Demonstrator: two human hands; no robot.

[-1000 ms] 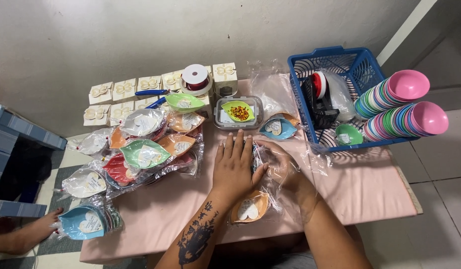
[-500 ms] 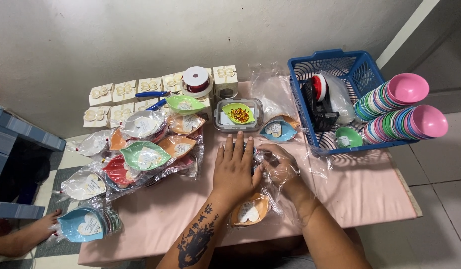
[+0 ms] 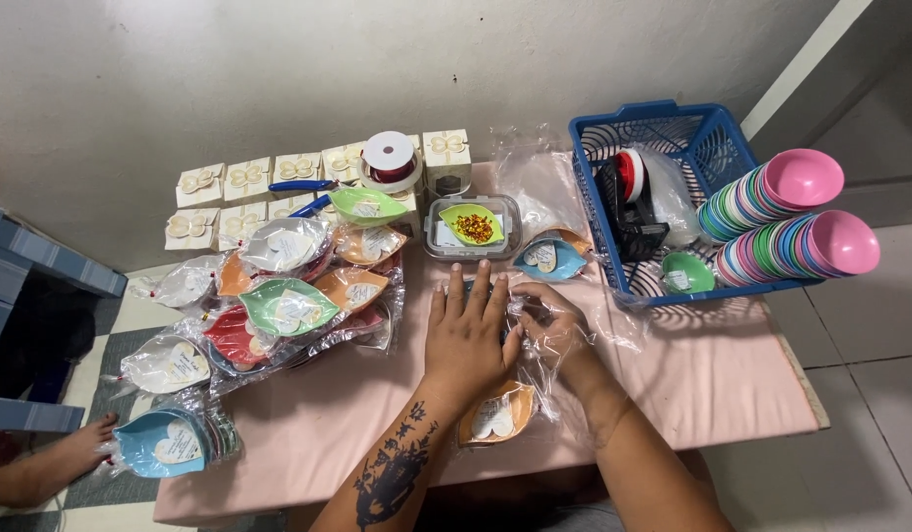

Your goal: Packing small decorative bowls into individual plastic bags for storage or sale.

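Indoors, a pink table (image 3: 692, 394) meets a grey wall (image 3: 278, 69); left hand (image 3: 466, 335) flat open, right hand (image 3: 554, 320) pinching clear plastic (image 3: 574, 350).

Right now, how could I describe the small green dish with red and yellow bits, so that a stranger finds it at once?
Start at the blue basket on the right of the pink table. Just left of it, past a clear plastic bag, sits a clear rectangular container, above the left hand. The green leaf-shaped dish lies in it; unlike the other dishes, it is unwrapped and holds red and yellow bits.
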